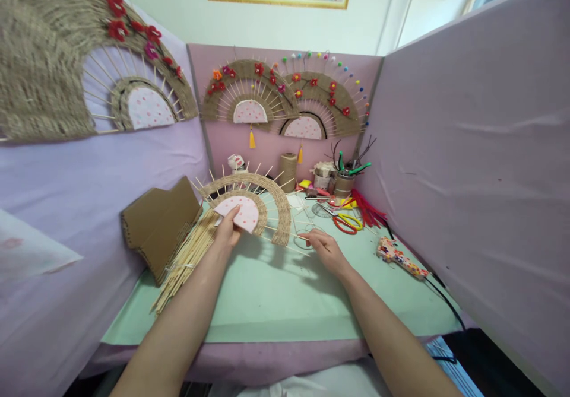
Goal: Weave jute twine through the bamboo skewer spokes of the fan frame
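A half-round fan frame (281, 207) of thin wooden sticks is held tilted above the table, with twine woven into an inner and an outer band. My left hand (229, 229) grips its white, pink-spotted centre piece (246, 212), thumb on top and the other fingers hidden behind. At the fan's right side my right hand (324, 248) is closed, thumb and index finger pinched at the end of a stick or strand near the outer band. The fan's stick tips stick out past the outer band along the top.
Left are a bundle of sticks (189, 260) and brown cardboard (160, 225). Scissors (347, 224), a patterned glue gun (401, 259) with a cable, and red strands (367, 208) lie right. A twine spool (288, 171) and a tool jar (344, 184) stand behind. Finished fans (256, 70) hang on the partitions.
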`<state>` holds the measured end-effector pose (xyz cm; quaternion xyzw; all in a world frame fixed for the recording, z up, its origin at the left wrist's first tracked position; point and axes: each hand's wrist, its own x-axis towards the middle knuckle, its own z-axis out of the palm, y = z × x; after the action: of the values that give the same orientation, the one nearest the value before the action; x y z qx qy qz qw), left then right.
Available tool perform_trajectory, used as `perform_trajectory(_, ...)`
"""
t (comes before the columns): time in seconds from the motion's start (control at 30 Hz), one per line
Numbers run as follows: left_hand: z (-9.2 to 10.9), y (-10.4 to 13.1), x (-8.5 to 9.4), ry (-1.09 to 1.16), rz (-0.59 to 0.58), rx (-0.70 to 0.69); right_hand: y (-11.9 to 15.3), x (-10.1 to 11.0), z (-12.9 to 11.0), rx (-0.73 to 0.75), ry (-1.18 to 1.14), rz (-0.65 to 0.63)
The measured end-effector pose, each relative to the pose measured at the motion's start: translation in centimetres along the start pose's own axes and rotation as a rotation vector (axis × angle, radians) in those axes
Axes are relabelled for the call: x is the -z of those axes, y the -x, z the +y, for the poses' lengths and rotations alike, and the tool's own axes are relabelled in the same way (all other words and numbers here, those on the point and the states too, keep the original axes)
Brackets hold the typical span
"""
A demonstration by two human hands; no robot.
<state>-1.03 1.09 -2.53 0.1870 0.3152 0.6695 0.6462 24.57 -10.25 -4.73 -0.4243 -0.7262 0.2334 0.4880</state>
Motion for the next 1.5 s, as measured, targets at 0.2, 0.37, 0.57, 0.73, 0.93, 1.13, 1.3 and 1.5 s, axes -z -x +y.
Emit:
perform_trajectory(0.2,-0.5,0.3,-0.2,0.032,-0.024,0.027,-0.1,-0.2,0.0,-0.040,-0.105,-0.053)
perform_trajectory(0.37,-0.8,0.4,-0.3,0.055,-0.060,0.013,0.0,-0.2,0.4,-0.121,-0.182,-0.089)
perform_trajectory(0.57,-0.6,0.3,-0.3,0.053,-0.035,0.008,0.1,-0.3,0.4,-0.141,-0.191,-0.123)
perform_trajectory(0.73,-0.5,0.3,-0.4,0.058,-0.012,0.008,0.1,-0.2,0.4,-0.141,-0.202,-0.129)
perform_trajectory(0.93,-0.4,0.4,-0.5,0.058,0.004,0.024,0.1,-0.2,0.3,-0.140,-0.189,-0.127)
perform_trajectory(1.13,-0.5,0.2,-0.4,0.048,0.004,0.003,0.2,-0.2,0.1,-0.165,-0.153,-0.111)
perform_trajectory(1.3,-0.5,0.1,-0.2,0.042,0.013,-0.003,0.7,-0.1,-0.4,-0.141,-0.064,-0.077)
perform_trajectory(1.5,-0.8,-0.3,0.1,0.035,0.029,-0.042,1.7,-0.1,-0.2,0.006,0.211,0.064)
